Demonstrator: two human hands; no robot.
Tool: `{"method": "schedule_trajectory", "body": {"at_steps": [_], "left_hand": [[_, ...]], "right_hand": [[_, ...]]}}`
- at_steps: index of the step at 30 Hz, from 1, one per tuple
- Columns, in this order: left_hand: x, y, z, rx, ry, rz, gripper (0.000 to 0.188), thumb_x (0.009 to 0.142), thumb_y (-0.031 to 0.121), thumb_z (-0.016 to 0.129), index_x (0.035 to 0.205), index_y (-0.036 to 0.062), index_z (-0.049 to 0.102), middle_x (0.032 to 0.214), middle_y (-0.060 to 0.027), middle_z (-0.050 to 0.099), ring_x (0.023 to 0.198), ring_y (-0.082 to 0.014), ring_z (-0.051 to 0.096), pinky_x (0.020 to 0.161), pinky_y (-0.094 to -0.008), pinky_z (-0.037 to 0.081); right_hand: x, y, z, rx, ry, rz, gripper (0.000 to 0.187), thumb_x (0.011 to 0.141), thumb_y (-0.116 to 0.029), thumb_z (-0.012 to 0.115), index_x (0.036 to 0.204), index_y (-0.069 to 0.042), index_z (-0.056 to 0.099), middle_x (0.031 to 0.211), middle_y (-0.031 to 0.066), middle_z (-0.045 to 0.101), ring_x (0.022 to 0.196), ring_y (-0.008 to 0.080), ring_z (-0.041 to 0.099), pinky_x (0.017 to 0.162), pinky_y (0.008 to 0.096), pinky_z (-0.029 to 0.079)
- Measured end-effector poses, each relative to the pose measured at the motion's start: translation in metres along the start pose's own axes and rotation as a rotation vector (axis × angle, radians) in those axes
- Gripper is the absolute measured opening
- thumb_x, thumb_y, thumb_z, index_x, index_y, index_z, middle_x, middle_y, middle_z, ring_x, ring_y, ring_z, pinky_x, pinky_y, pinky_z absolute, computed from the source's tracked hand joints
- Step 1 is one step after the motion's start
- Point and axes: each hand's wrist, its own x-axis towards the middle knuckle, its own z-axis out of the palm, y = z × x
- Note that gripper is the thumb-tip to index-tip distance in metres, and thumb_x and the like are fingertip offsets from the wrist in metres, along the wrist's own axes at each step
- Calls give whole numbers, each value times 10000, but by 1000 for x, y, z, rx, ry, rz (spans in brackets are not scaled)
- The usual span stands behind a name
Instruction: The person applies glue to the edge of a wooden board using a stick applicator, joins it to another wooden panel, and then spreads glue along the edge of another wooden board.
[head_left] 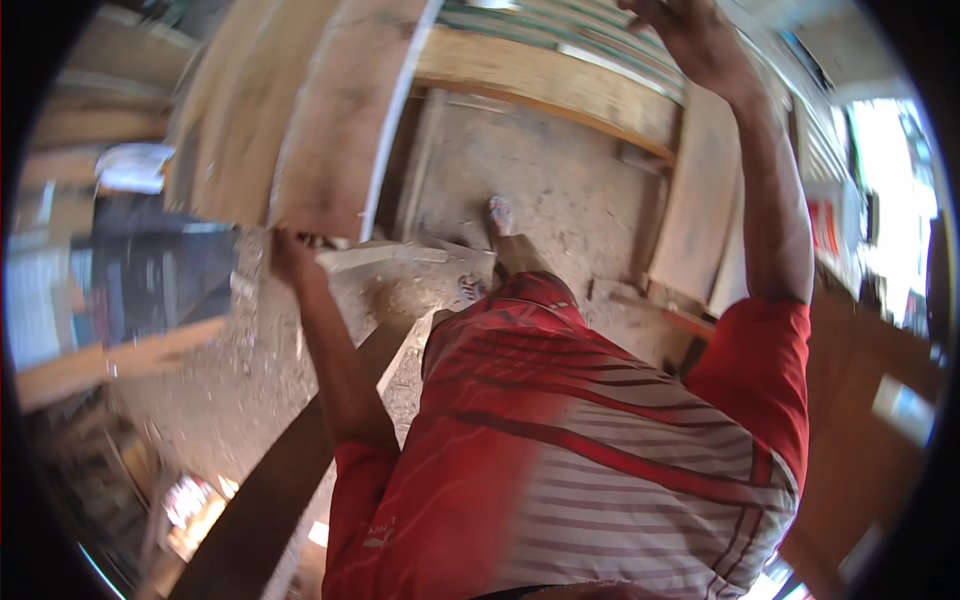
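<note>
My left hand [293, 260] grips the near end of a wide wooden board [340, 130], its fingertips partly hidden at the board's lower edge. Directly left of this board lies another pale wooden board [240, 110], side by side with it. My right arm reaches far forward to the upper right. At its end my right hand [692, 40] is spread, with nothing visible in it, near some greenish slats [590, 50]. The picture's top edge cuts off part of that hand.
A wooden frame beam [550, 85] crosses ahead, joined to an upright-looking plank [700, 190] on the right. My feet stand on a dusty dirt floor [540, 160]. A long dark timber [270, 490] slants at lower left. Blurred dark items [160, 260] lie at far left.
</note>
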Motion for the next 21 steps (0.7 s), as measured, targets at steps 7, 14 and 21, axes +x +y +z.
{"method": "schedule_trajectory", "body": {"at_steps": [7, 14, 21], "left_hand": [[-17, -4, 26, 67, -21, 36, 459, 1004, 312, 600, 1306, -32, 580, 1214, -172, 650, 1117, -289, 656, 956, -444, 583], [-213, -23, 99, 328, -348, -55, 549, 994, 310, 622, 1429, -6, 516, 1301, -168, 618, 1173, -252, 620, 986, -376, 532], [-337, -90, 173, 396, -842, -92, 664, 1023, 453, 607, 1476, -13, 468, 1364, -132, 597, 1185, -227, 598, 996, -365, 488]], "right_hand": [[-123, 19, -104, -248, 313, 396, 383, 1027, -341, 600, 1256, -52, 704, 854, 94, 710, 684, 125, 643, 624, 311, 553], [-267, 95, -99, -53, 541, 586, 506, 1027, -477, 601, 1218, -27, 730, 742, -38, 481, 676, 67, 439, 588, 271, 364], [-398, 150, -77, 524, 562, 824, 365, 1041, -323, 643, 1234, -21, 710, 717, -84, 468, 594, 0, 368, 495, 192, 256]]}}
